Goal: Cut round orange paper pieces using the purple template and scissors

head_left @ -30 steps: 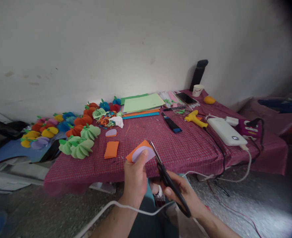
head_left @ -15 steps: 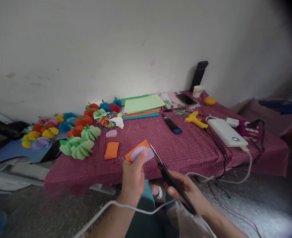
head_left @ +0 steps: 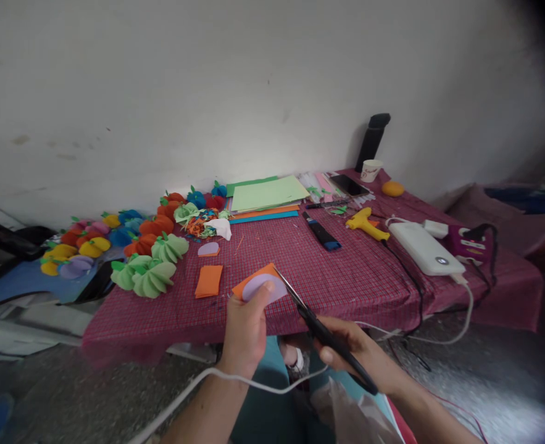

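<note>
My left hand [head_left: 249, 327] pinches a piece of orange paper [head_left: 268, 271] with a lilac oval paper [head_left: 257, 285] lying on top, the thumb pressing on the lilac. In my right hand [head_left: 353, 348] is a pair of black-handled scissors [head_left: 321, 330], its blades pointing up and left to the right edge of the orange paper. Whether the blade tips touch the paper I cannot tell. On the table to the left lie a stack of orange paper pieces [head_left: 208, 281] and another lilac oval piece [head_left: 208, 248] with orange under it.
Folded paper pumpkins [head_left: 154, 277] crowd the table's left end beside paper scraps [head_left: 202, 223]. Coloured sheets [head_left: 267, 194] lie at the back. Rightward are a blue-black cutter-like tool [head_left: 321, 231], yellow glue gun [head_left: 367, 224], white power bank [head_left: 424, 246] and paper cup [head_left: 371, 171]. A white cable [head_left: 272, 390] crosses my left forearm.
My right hand and the scissors have shifted slightly right and down. The left hand with the papers has moved a little to the left.
</note>
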`<state>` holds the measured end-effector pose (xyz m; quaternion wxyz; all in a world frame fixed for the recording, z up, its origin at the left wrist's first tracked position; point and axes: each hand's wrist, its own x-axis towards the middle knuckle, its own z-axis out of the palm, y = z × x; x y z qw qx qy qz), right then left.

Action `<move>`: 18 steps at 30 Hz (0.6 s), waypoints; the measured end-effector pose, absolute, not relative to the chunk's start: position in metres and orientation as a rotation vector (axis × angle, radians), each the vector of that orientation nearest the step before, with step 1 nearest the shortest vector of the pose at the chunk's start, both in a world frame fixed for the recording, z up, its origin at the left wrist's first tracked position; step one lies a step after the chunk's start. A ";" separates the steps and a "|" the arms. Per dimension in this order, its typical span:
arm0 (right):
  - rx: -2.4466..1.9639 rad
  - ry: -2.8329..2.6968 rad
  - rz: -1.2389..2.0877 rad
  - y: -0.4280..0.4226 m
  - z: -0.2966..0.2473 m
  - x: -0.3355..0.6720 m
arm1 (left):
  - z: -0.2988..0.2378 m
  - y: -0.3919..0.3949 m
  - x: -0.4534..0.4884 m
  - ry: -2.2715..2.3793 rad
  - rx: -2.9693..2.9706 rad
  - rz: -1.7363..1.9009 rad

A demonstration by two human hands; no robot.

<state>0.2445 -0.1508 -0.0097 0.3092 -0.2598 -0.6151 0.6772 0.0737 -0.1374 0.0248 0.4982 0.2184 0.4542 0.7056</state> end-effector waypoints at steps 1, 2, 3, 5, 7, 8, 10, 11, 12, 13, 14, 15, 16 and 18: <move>-0.683 -1.621 1.804 -0.151 -0.010 0.245 | 0.025 -0.137 0.073 1.099 0.527 1.702; -0.677 -1.615 1.816 -0.151 -0.011 0.244 | 0.024 -0.137 0.073 1.098 0.528 1.698; -0.670 -1.610 1.824 -0.152 -0.011 0.244 | 0.024 -0.137 0.074 1.096 0.531 1.698; -0.663 -1.607 1.824 -0.153 -0.010 0.242 | 0.022 -0.137 0.074 1.089 0.541 1.703; -0.668 -1.617 1.820 -0.154 -0.010 0.240 | 0.020 -0.137 0.075 1.086 0.548 1.711; -0.672 -1.623 1.822 -0.154 -0.010 0.240 | 0.020 -0.137 0.076 1.086 0.549 1.713; -0.677 -1.626 1.828 -0.155 -0.010 0.239 | 0.019 -0.137 0.076 1.086 0.544 1.715; -0.676 -1.625 1.830 -0.155 -0.011 0.239 | 0.018 -0.137 0.077 1.083 0.543 1.717; -0.675 -1.621 1.829 -0.155 -0.012 0.238 | 0.018 -0.137 0.077 1.079 0.544 1.720; -0.675 -1.618 1.827 -0.155 -0.012 0.238 | 0.019 -0.137 0.077 1.075 0.543 1.723; -0.679 -1.614 1.823 -0.155 -0.012 0.238 | 0.019 -0.137 0.078 1.072 0.541 1.725; -0.684 -1.610 1.817 -0.155 -0.012 0.237 | 0.019 -0.137 0.078 1.070 0.536 1.729; -0.689 -1.607 1.812 -0.156 -0.012 0.237 | 0.019 -0.137 0.078 1.070 0.530 1.735; -0.698 -1.597 1.801 -0.156 -0.012 0.236 | 0.019 -0.137 0.079 1.076 0.519 1.743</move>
